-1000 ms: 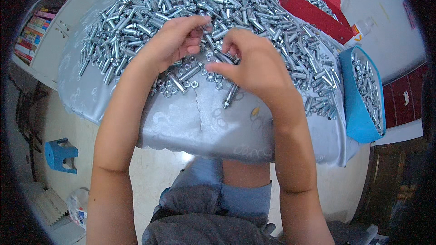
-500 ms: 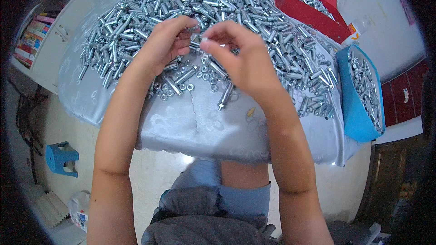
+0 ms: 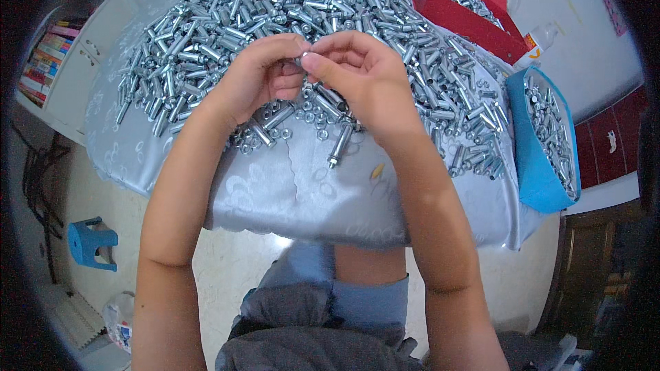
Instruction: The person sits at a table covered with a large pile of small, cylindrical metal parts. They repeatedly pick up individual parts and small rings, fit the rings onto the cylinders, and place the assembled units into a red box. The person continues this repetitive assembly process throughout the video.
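My left hand [image 3: 265, 75] and my right hand [image 3: 368, 79] meet at their fingertips over the near side of a large heap of metal expansion bolts [image 3: 275, 3]. Both are closed in a pinch. A tiny bright metal glint shows between thumb and forefinger where they touch; the fingers cover most of it, so its kind cannot be told. Below the hands lie loose hex nuts [image 3: 322, 134] and several bolts. One sleeved bolt [image 3: 339, 145] points toward me on the cloth.
A silvery patterned cloth [image 3: 268, 192] covers the table. At the far right stands a red box [image 3: 467, 24] of bolts; nearer, a blue bin [image 3: 533, 151] holds more at the table's right edge. On the floor at left is a blue stool [image 3: 93, 242].
My hands, slightly apart before, have come together at the fingertips. The fingers of my left hand have moved right toward my right thumb. The heap looks the same.
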The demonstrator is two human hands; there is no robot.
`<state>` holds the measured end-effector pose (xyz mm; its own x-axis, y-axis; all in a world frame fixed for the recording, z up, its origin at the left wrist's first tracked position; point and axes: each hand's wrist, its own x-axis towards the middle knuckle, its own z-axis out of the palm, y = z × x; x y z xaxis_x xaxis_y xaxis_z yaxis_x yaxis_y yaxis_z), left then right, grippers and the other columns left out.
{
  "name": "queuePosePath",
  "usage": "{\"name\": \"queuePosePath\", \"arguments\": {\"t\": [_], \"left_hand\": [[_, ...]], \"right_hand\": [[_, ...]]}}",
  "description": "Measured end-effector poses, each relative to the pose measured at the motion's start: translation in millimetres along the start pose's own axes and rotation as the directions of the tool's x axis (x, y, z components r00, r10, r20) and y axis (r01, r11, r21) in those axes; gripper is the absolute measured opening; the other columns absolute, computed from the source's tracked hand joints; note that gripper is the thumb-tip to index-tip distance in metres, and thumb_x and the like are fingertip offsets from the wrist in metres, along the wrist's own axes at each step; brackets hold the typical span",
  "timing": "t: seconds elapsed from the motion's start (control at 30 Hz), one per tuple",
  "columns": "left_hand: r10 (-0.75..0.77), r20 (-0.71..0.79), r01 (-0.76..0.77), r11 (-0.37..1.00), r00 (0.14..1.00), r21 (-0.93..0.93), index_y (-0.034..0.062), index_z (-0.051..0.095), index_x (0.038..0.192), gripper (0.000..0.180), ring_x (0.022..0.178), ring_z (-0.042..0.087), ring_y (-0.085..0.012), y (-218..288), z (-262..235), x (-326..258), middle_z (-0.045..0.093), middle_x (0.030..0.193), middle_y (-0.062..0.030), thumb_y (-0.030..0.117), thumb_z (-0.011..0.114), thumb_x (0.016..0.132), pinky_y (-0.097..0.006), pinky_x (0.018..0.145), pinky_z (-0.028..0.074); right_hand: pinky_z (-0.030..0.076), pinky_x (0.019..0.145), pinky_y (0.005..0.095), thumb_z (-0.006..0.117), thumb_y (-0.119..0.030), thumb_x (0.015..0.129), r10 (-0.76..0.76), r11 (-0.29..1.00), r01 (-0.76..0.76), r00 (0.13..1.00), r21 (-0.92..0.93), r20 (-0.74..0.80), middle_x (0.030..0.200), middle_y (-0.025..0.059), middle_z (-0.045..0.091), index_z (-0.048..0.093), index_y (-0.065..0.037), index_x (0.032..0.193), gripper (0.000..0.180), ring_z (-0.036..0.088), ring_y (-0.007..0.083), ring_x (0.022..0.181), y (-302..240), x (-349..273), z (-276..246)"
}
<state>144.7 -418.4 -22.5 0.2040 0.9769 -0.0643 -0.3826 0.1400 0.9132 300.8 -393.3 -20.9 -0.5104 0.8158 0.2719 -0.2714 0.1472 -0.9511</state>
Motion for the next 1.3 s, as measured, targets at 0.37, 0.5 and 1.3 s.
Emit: {"name": "queuePosePath", "arguments": {"t": [0.37, 0.5, 1.3], "left_hand": [[-0.002, 0.059, 0.010, 0.991, 0.998, -0.135, 0.0087, 0.043, 0.074, 0.016, 0.048, 0.027, -0.0047, 3.5, 0.1, -3.2, 0.031, 0.059, 0.0051, 0.020, 0.047, 0.085, -0.020, 0.043, 0.024], [0.038, -0.050, -0.043, 0.994, 0.998, -0.099, 0.0099, 0.041, 0.071, 0.019, 0.047, 0.026, -0.0046, 2.1, -2.2, -0.5, 0.029, 0.057, 0.0057, 0.020, 0.047, 0.085, -0.020, 0.042, 0.023], [0.059, -0.063, -0.042, 0.969, 0.996, 0.245, 0.0114, 0.042, 0.067, 0.022, 0.045, 0.024, -0.0042, 1.1, 4.7, -3.8, 0.028, 0.053, 0.0067, 0.025, 0.052, 0.082, -0.021, 0.041, 0.020]], "right_hand": [[0.046, 0.058, 0.0223, 0.062, -0.008, 0.076, -0.009, 1.000, 0.009, 1.000, -0.002, -0.026, 0.081, 0.0060, 0.061, 0.061, 0.000, 0.091, 0.017, 0.055, 0.0100, 0.068, -10.5, -0.5, -1.3], [0.045, 0.057, 0.0233, 0.062, -0.008, 0.075, -0.281, 0.899, 0.257, 0.959, -0.354, -0.018, 0.075, 0.0073, 0.060, 0.064, -0.004, 0.090, 0.016, 0.056, 0.0119, 0.064, 4.1, 1.8, -3.1], [0.045, 0.055, 0.0304, 0.067, -0.027, 0.068, -0.401, 0.506, 0.426, 0.886, -0.750, 0.232, 0.070, 0.0058, 0.057, 0.058, -0.008, 0.089, 0.030, 0.055, 0.0217, 0.060, -12.9, -2.6, -23.0]]}}
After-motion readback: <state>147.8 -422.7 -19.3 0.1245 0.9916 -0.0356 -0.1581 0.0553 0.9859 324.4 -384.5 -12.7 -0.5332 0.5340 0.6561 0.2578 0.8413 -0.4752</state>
